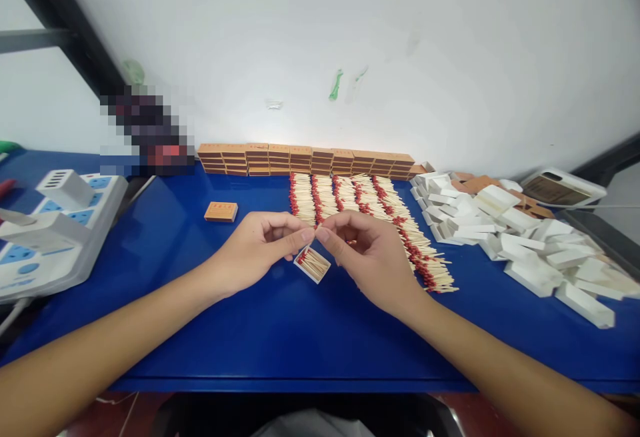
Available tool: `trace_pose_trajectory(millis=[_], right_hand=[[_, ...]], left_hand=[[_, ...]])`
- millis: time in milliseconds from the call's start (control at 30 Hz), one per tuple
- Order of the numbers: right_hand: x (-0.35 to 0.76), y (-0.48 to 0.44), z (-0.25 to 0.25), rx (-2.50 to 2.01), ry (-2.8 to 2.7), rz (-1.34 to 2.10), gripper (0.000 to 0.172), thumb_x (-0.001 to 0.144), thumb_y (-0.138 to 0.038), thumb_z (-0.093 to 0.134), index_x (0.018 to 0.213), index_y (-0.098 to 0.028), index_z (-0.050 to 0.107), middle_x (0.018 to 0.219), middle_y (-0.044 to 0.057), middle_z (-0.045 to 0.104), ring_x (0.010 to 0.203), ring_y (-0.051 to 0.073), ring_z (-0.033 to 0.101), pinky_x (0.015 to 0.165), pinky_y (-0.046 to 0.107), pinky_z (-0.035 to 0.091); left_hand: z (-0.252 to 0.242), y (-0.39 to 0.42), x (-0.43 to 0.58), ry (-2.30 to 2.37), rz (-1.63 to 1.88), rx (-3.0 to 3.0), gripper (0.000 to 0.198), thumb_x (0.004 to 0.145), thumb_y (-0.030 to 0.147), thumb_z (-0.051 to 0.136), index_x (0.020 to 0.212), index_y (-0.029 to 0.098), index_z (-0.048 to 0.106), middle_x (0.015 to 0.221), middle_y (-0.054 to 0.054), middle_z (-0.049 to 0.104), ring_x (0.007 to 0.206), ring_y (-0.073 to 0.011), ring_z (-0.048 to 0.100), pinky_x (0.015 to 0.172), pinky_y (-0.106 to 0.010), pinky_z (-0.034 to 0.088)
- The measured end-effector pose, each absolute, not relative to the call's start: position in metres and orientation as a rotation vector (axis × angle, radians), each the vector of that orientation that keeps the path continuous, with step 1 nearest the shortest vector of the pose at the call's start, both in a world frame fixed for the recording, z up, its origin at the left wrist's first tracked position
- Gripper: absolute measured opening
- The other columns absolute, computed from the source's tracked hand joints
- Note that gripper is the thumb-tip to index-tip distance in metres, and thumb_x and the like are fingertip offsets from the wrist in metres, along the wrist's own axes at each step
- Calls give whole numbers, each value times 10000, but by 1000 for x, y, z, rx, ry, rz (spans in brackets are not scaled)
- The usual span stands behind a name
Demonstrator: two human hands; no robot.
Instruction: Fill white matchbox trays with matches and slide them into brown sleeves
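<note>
My left hand (263,245) and my right hand (373,250) meet at their thumb tips over the blue tabletop. Both are closed in a pinch on matches; a speck of red and a pale stick end show between the fingertips, the rest hidden by the fingers. Just below them lies a small white matchbox tray (319,281), tilted in its angle on the table, with several red-headed matches (313,263) inside. Beyond and to the right of my hands are rows of loose matches (370,200), partly covered by my right hand. A closed orange matchbox (221,211) lies left of my left hand.
Stacked matchboxes (280,159) line the wall. A heap of white matchbox trays (530,243) and orange sleeves (483,185) fills the right side, with a white-edged phone-like object (565,187) behind. A power strip (90,250) with plugged-in adapters occupies the left.
</note>
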State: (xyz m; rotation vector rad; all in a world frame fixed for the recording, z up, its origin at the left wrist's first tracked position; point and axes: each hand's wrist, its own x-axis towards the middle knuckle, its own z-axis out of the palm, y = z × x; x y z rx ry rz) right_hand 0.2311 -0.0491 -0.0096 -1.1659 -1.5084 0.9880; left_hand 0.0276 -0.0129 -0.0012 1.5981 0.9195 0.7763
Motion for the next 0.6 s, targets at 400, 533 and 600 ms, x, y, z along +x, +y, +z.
trace_pose_trajectory(millis=[400,533,600], right_hand=[[237,-50,-6,-1466,-2080,801,94,879,-233,708,793,-195,703,719,-14,682,626,127,564,587,279,400],[237,-50,-7,-1481,-2096,657,121,939,-247,667,838,-196,710,717,-7,664,633,136,557,597,289,383],[238,-50,-6,-1416,-2022,698,119,954,-257,663,868,-203,726,698,-13,647,619,133,546,592,284,397]], left_hand=[[-6,-8,26,1038,885,1703,377,893,578,792,842,205,801,770,-17,716,671,-137,569,673,-277,493],[-5,-8,25,1035,891,1716,351,905,554,789,851,209,811,814,-26,744,685,-141,586,677,-281,495],[-5,-8,24,1012,895,1710,308,908,517,797,869,213,825,846,-30,758,705,-142,596,680,-281,490]])
